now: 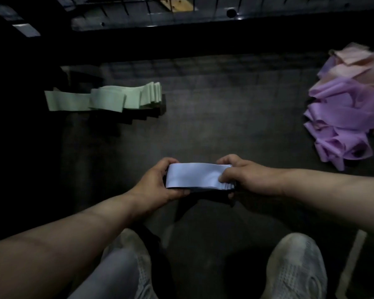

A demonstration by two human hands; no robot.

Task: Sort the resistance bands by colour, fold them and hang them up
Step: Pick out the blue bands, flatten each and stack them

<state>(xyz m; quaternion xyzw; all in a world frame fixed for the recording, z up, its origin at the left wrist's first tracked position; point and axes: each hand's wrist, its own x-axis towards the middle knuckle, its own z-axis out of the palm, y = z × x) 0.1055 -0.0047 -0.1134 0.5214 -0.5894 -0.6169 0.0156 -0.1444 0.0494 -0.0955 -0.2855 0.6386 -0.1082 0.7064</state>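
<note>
A flat stack of pale blue resistance bands (194, 175) is held level above the dark floor, in the middle of the view. My left hand (158, 182) grips its left end and my right hand (242, 175) pinches its right end, where several layered edges show. A row of folded pale green bands (104, 99) lies on the floor at the upper left. A loose heap of purple bands (341, 121) lies at the right, with pale pink bands (352, 61) on its far side.
The floor (225, 115) is dark and dimly lit. A dark metal rack or frame (160, 20) runs along the top of the view. My two white shoes (296, 268) show at the bottom, beneath my forearms.
</note>
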